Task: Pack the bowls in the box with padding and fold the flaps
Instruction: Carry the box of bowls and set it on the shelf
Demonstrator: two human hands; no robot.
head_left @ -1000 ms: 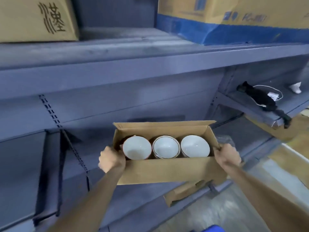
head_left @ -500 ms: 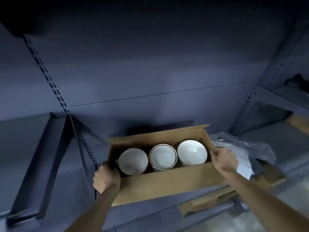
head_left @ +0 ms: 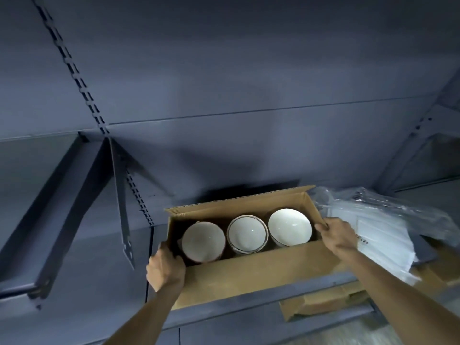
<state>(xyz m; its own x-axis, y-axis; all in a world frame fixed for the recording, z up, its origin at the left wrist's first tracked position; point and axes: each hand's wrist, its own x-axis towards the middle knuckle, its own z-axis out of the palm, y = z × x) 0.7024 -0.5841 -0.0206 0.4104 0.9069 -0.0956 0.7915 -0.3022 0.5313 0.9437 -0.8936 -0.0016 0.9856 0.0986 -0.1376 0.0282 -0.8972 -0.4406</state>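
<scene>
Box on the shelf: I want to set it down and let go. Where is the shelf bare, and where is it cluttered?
Bare shelf lies to the left of the box, past the left hand toward the slanted bracket. To the right, beyond the right hand, it is crowded: plastic padding bags lie over flat cardboard.

An open cardboard box (head_left: 254,272) sits on a grey shelf, flaps up. Inside, three white bowls stand upright in a row: left bowl (head_left: 202,242), gold-rimmed middle bowl (head_left: 247,234), right bowl (head_left: 290,227). Clear plastic-wrapped padding (head_left: 380,227) lies just right of it.
</scene>
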